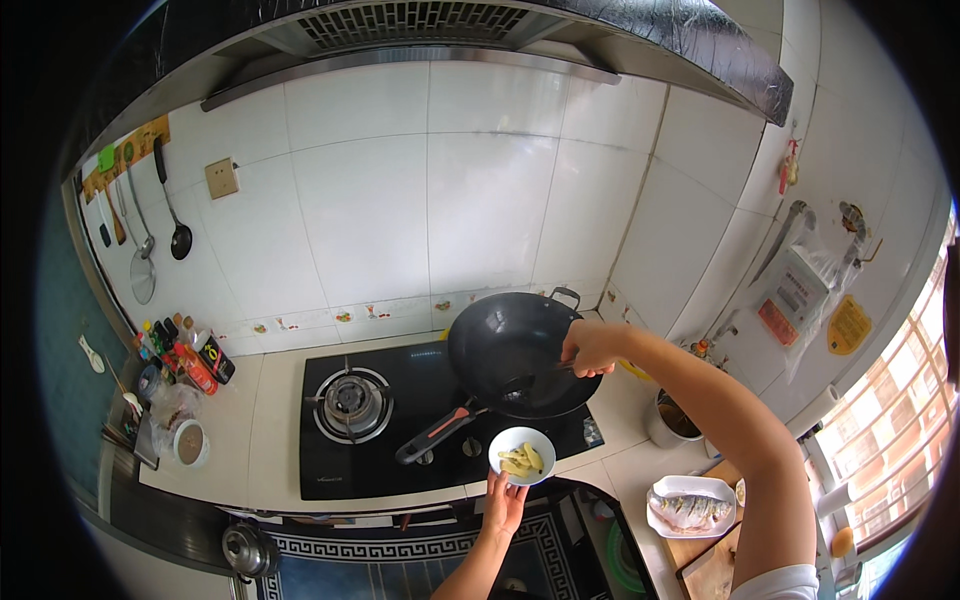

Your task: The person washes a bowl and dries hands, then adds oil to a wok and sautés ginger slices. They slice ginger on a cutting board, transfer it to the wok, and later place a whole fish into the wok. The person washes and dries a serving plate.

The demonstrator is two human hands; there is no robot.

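My left hand (504, 506) holds a small white bowl (523, 480) from below, in front of the hob's edge. Pale yellow slices that look like ginger (523, 457) lie in the bowl, with a few small dark bits. Over the right side of a black wok (495, 337), my right hand (594, 349) has its fingers bent together; whether they pinch something is hard to tell. The wok sits on the right part of a black glass gas hob (420, 480), its long handle (435, 436) pointing to the front left.
Left of the wok is a bare gas burner (351, 403). Sauce bottles (196, 367) and a bowl of brownish contents (190, 442) stand at the far left. On the right are a metal pot (664, 429) and a scored fish (691, 512) in a white dish (667, 486). A range hood (420, 56) hangs overhead.
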